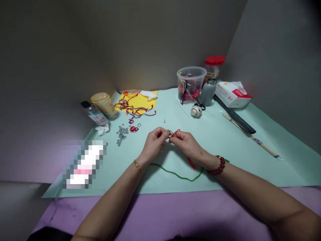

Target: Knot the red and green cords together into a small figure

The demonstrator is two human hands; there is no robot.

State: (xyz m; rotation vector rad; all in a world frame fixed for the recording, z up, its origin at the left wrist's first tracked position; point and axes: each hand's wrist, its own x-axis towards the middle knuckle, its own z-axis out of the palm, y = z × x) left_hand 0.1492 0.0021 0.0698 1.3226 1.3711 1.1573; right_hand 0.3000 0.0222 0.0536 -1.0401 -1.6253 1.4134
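Note:
Both hands meet over the pale green mat (225,157). My left hand (154,142) pinches a small metal ring at its fingertips. My right hand (186,144) pinches a red cord (175,132) that loops up between the two hands and trails red under the right wrist. A green cord (179,174) lies on the mat below my wrists. A gold bracelet is on my left wrist, a dark red bead bracelet on my right.
Several small metal rings (121,135) and red-wrapped rings (133,128) lie left of my hands. A yellow sheet with tangled cords (134,104), two bottles (98,110), a clear tub of cords (191,82), a red-lidded jar (214,65), tissue pack (232,94), and long sticks (248,135) ring the mat.

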